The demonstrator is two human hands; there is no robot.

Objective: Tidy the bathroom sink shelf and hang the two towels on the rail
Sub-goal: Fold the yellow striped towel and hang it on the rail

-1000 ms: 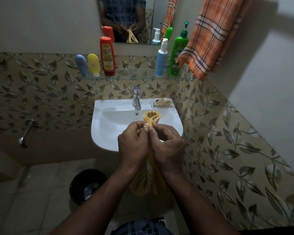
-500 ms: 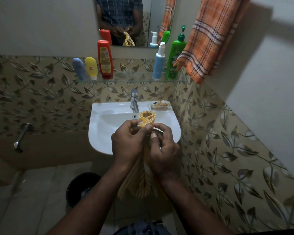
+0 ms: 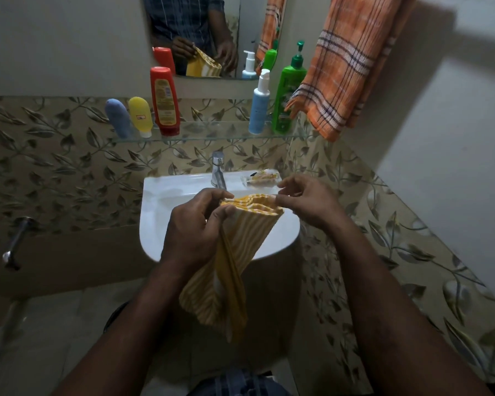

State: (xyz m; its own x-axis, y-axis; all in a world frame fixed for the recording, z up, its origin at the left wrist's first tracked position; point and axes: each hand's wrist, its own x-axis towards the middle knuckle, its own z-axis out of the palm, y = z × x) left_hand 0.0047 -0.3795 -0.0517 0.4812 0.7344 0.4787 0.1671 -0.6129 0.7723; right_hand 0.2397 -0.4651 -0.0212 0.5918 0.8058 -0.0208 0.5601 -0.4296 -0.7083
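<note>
Seen from the head, the hands have drawn apart since a second ago. The left hand [image 3: 192, 227] and right hand [image 3: 309, 201] each pinch an end of the yellow towel [image 3: 235, 252], its top edge now spread above the sink [image 3: 160, 201] instead of bunched. It looks ready for hanging - the orange towel [image 3: 346, 67] already hangs, and bottles [image 3: 165, 101] stand on the shelf [image 3: 212, 132].

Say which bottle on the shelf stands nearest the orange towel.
The green pump bottle, at the right end of the shelf; the other four stand further left.
</note>
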